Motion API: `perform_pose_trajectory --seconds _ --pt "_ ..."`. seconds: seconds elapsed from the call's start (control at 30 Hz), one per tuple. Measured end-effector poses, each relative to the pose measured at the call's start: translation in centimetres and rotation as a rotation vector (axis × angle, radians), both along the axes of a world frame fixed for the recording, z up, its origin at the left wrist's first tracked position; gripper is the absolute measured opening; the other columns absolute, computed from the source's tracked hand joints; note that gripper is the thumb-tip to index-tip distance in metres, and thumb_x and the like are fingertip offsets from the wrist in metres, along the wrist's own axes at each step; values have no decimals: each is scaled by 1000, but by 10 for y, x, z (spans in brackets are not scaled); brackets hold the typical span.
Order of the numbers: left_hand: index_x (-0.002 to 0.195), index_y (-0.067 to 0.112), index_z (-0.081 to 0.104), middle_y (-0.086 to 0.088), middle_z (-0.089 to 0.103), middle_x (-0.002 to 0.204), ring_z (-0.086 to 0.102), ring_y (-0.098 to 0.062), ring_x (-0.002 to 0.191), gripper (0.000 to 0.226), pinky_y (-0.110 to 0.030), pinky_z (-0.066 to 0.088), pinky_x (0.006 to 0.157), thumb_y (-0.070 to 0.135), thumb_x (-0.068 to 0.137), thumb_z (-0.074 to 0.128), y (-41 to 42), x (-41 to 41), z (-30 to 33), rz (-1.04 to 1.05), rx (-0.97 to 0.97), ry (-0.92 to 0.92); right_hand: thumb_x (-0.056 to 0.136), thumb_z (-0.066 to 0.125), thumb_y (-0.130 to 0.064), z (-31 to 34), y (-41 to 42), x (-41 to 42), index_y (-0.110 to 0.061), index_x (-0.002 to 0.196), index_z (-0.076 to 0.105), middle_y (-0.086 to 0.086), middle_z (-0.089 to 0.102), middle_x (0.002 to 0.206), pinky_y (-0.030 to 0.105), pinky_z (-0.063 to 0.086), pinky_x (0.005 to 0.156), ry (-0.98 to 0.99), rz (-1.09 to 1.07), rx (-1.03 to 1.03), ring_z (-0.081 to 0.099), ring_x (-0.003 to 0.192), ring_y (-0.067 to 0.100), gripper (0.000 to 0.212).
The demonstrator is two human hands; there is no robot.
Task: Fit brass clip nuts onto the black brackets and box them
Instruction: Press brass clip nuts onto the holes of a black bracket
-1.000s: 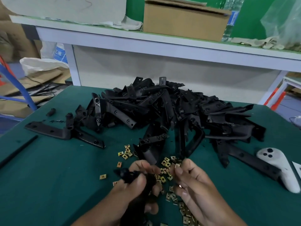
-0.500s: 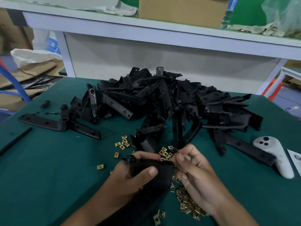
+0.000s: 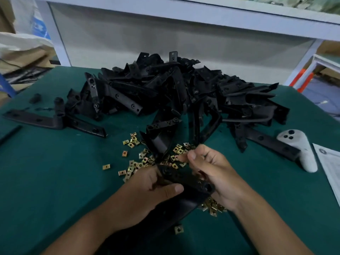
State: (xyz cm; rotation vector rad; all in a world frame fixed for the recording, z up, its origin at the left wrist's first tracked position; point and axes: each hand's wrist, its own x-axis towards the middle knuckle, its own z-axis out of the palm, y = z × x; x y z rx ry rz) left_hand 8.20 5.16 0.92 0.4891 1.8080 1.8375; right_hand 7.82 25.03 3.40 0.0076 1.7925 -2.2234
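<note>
Now, black bracket (image 3: 185, 183) in left hand's (image 3: 156, 188) clamped grip, long axis near-left to far-right; right hand (image 3: 213, 168) curled, contents unclear.

A green counter (image 3: 46, 181) fills most of the view. At about three o'clock on it lies a white handheld controller (image 3: 301, 150) with dark buttons on its rounded head, its grip pointing toward four o'clock. Just beside it, at the right edge, a printed sheet of paper (image 3: 329, 166) lies flat. Toward twelve o'clock a white shelf (image 3: 202, 13) runs across on white legs, with a pale grey panel (image 3: 165, 45) behind. At ten o'clock, off the counter, sit a white sack (image 3: 22, 41) and brown cardboard (image 3: 22, 59). At two o'clock an orange piece (image 3: 303, 80) shows beside a white frame (image 3: 320, 61).
</note>
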Motion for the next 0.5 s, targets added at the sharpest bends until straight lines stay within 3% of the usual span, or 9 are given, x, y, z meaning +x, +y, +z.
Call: perform_pose_trajectory --seconds 0.1,0.27,0.37,0.5 --pt "105 40 74 9 79 103 74 -9 96 19 -14 54 77 34 86 70 1 2 -1 29 -24 77 74 84 -43 -2 2 2 -28 74 67 -7 65 78 15 49 57 21 19 10 59 63 1 22" --pt "115 41 70 9 76 112 70 -10 108 20 -19 53 88 40 97 62 0 4 -2 -41 -82 203 76 82 -32 2 7 1 -27 76 68 -9 65 70 13 48 54 92 60 51 59 58 -1 15" --pt "116 47 66 1 75 111 68 -23 107 30 -36 53 90 56 91 53 -1 5 -5 -60 -148 239 78 77 -32 3 6 1 -31 72 71 -6 73 76 10 46 55 100 79 144 62 59 -2 8" --pt "108 44 67 3 71 87 61 -5 82 30 -33 51 77 61 89 50 -2 4 -7 -49 -188 288 82 74 -25 1 7 1 -24 80 73 -8 72 71 11 48 56 102 110 142 64 60 -2 3"
